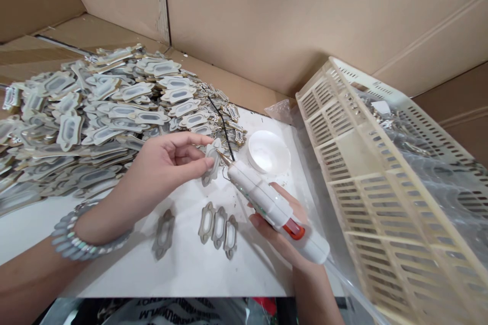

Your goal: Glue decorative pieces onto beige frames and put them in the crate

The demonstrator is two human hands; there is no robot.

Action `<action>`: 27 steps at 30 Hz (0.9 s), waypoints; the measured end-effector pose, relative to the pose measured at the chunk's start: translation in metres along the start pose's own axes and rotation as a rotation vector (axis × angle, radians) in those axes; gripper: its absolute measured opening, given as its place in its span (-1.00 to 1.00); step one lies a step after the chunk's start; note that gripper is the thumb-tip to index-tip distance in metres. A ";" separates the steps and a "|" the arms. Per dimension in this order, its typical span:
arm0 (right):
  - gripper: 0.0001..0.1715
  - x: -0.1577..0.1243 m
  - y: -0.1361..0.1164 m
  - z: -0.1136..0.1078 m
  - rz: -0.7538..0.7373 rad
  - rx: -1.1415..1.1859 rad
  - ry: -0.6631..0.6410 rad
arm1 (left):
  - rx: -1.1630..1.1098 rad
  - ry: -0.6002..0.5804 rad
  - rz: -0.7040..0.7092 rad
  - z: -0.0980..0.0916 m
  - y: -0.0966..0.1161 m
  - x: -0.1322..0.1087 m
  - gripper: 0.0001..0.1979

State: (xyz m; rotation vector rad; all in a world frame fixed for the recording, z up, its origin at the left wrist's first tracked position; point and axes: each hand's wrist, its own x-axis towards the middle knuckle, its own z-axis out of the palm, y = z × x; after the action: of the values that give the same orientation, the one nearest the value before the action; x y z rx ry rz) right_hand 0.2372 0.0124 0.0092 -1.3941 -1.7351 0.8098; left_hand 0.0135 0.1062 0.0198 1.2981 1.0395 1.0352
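My left hand [168, 165] pinches a small flat ornate frame piece [212, 161] above the white table [183, 264]. My right hand [284, 236] grips a white glue gun [272, 205] with an orange trigger, and its metal tip touches the held piece. Three similar frame pieces [218, 226] lie side by side on the table below the gun. A single one [163, 233] lies to their left. A beaded bracelet [82, 238] circles my left wrist.
A large heap of the same pieces [95, 111] fills the left of the table. A shallow white dish [269, 151] sits beyond the gun. A cream slotted plastic basket [381, 188], lined with plastic, stands tilted at the right. Cardboard walls rise behind.
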 end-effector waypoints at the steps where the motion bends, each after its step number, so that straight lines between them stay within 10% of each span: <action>1: -0.94 0.000 0.000 0.000 0.001 -0.008 -0.002 | 0.000 -0.002 -0.002 0.000 0.001 0.000 -0.72; 27: -0.83 0.003 -0.002 0.008 0.020 0.062 0.070 | 0.042 0.008 -0.010 0.000 0.002 -0.001 -0.70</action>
State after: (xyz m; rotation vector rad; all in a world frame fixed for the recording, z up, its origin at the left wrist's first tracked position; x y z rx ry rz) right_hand 0.2291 0.0144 0.0073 -1.3848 -1.6320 0.8092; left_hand 0.0133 0.1052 0.0217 1.3225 1.0774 1.0166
